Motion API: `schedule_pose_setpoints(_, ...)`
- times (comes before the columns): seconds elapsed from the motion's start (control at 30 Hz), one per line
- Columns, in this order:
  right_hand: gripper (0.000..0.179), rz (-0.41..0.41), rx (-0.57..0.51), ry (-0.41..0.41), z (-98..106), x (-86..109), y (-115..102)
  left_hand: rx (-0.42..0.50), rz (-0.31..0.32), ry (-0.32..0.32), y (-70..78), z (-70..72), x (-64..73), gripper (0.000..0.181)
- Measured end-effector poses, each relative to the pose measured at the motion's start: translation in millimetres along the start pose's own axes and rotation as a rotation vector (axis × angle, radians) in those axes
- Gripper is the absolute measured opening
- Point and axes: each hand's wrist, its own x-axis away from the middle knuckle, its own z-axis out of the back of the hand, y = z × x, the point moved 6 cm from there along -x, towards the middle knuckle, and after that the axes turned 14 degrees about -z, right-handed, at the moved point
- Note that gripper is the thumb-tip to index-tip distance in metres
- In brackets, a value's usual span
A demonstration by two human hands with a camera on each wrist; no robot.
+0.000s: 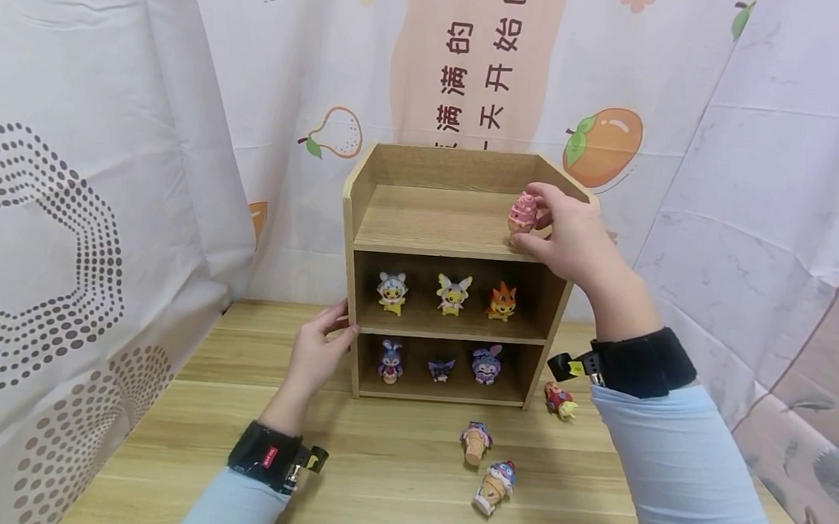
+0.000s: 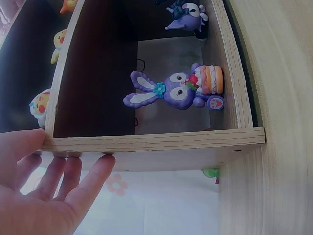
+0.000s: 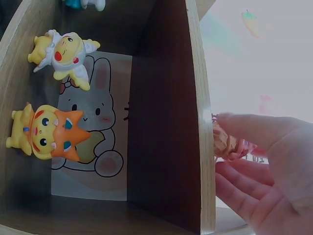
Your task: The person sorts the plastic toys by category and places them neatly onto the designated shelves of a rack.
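Note:
My right hand [image 1: 575, 231] pinches a pink ice-cream-cone figurine [image 1: 523, 211] between thumb and fingers, upright at the right of the top board of a small wooden shelf [image 1: 427, 252]. In the right wrist view the figurine [image 3: 226, 143] is partly hidden by the hand and the board's edge. My left hand [image 1: 316, 347] rests against the shelf's left side, its fingers fairly straight on the outer panel. Three yellow figurines in costumes, the orange one [image 1: 502, 302] rightmost, stand in the middle compartment. Below are three purple figurines, with a rabbit [image 2: 178, 91] at the left.
On the wooden table [image 1: 390, 471], two cone figurines lie in front of the shelf, one smaller [image 1: 476, 444] and one larger [image 1: 495, 486]. A red and yellow figurine [image 1: 560, 401] lies right of the shelf. Printed curtains [image 1: 287, 66] hang behind and at both sides.

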Motion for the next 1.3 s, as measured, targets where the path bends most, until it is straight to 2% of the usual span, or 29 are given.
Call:
schedule_pose_setpoints(0.2, 0.069, -0.053, -0.036, 0.082, 1.3, 1.5, -2.8, 0.005, 0.000, -0.005, -3.7, -1.0, -0.5, 0.051)
schedule_pose_setpoints(0.43, 0.061, -0.092, 0.009, 0.178, -2.0, -1.7, -6.0, 0.003, 0.008, 0.013, -41.8, -2.2, -2.9, 0.053)
schedule_pose_setpoints(0.6, 0.052, -0.103, -0.009, 0.177, -3.3, -2.4, -4.3, 0.016, -0.005, 0.016, -47.5, -2.1, -2.8, 0.054)
schedule_pose_setpoints(0.83, 0.046, -0.123, -0.079, 0.122, -3.4, -1.7, 1.4, 0.021, 0.025, 0.012, -44.2, -2.9, -2.9, 0.055)
schedule_pose_setpoints(1.1, 0.045, -0.104, -0.067, 0.090, 0.7, -0.7, -0.1, -0.005, 0.007, -0.003, -7.2, -1.3, -0.3, 0.052)
schedule_pose_setpoints(1.3, 0.053, -0.143, -0.078, 0.055, -0.4, 1.4, 1.0, 0.003, -0.019, -0.008, -3.7, -1.0, 0.0, 0.050)
